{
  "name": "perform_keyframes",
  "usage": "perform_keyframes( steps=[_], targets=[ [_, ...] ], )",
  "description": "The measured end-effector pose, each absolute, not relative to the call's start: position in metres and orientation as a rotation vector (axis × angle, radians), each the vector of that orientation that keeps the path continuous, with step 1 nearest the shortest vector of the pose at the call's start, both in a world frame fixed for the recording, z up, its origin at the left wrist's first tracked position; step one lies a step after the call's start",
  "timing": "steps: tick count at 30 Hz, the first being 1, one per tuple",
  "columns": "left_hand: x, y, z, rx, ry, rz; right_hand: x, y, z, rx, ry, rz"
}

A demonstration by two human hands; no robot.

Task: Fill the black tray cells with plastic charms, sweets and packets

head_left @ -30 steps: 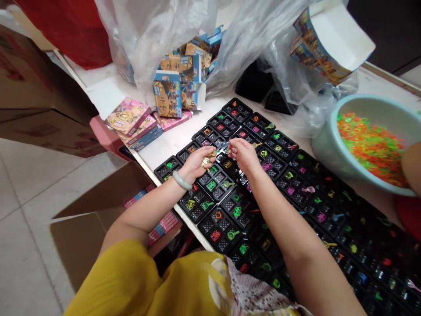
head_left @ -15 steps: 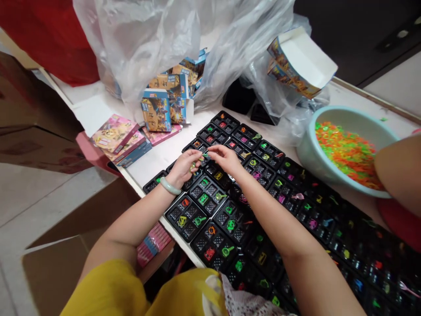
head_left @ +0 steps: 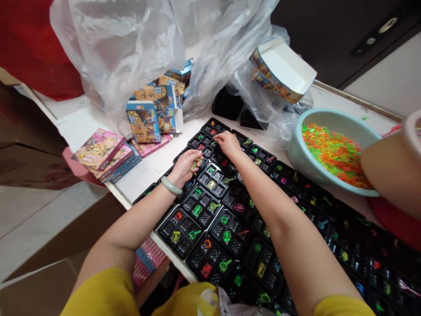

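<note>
My left hand (head_left: 188, 166), with a pale bangle (head_left: 171, 186) on its wrist, is closed around small yellow-green plastic pieces (head_left: 194, 166), partly hidden by its fingers. It hovers over the near-left trays. Farther out, my right hand (head_left: 228, 144) reaches down to a black compartment tray (head_left: 201, 141), fingertips pinched at its right side; whatever they hold is too small to make out. Between my forearms lies a tray (head_left: 215, 179) with a green piece, a yellow piece and a green paddle-shaped piece (head_left: 226, 180). Many similar trays stand edge to edge, with bright pieces in some compartments.
A pale blue basin (head_left: 332, 115) of small orange and green pieces stands at the right. Blue picture boxes (head_left: 144, 122), pink boxes (head_left: 98, 149) and clear plastic bags (head_left: 121, 52) lie at the back left. An open carton (head_left: 284, 68) rests farther back.
My right hand has moved away from my left, outward to a farther tray. The left hand stays closed, nearly in place. The camera view has shifted slightly.
</note>
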State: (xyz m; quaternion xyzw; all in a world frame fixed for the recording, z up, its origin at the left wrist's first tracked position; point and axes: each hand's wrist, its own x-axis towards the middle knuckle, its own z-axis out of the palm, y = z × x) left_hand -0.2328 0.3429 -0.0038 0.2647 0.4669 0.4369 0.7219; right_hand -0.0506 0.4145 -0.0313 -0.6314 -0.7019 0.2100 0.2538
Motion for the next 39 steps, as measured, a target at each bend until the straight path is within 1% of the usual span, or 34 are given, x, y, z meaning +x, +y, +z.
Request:
perform_keyframes(
  steps=[3,5,9,10,15,17,20,22,26,30,34,39],
  targets=[
    [-0.232,0.349,-0.004,0.583,1.048,0.976,-0.055,0.419,-0.032,-1.727,-1.895,0.59],
    [-0.23,0.352,-0.005,0.588,1.056,0.977,-0.059,0.409,-0.031,-1.613,-1.805,0.636],
    [-0.219,0.357,-0.006,0.643,1.059,0.973,-0.067,0.379,-0.025,-1.341,-1.664,1.094],
    [-0.215,0.358,-0.007,0.659,1.067,0.976,-0.068,0.372,-0.025,-1.321,-1.619,1.157],
    [-0.199,0.36,-0.006,0.709,1.055,0.963,-0.056,0.367,-0.025,-1.359,-1.402,1.169],
    [-0.198,0.36,-0.005,0.717,1.032,0.955,-0.042,0.379,-0.027,-1.422,-1.377,1.065],
    [-0.2,0.361,-0.005,0.715,1.008,0.963,-0.019,0.408,-0.029,-1.62,-1.482,0.651],
    [-0.203,0.36,-0.006,0.717,1.0,0.956,-0.008,0.43,-0.031,-1.777,-1.578,0.459],
    [-0.21,0.36,-0.005,0.724,1.027,0.932,-0.003,0.464,-0.034,-1.965,-1.722,0.429],
    [-0.217,0.362,-0.001,0.725,1.074,0.939,-0.003,0.471,-0.035,-1.936,-1.778,0.426],
    [-0.219,0.364,-0.002,0.699,1.055,0.912,0.005,0.43,-0.034,-1.723,-1.69,0.475],
    [-0.203,0.359,0.0,0.687,0.942,0.789,0.012,0.31,-0.027,-1.492,-1.583,0.919]
  ],
)
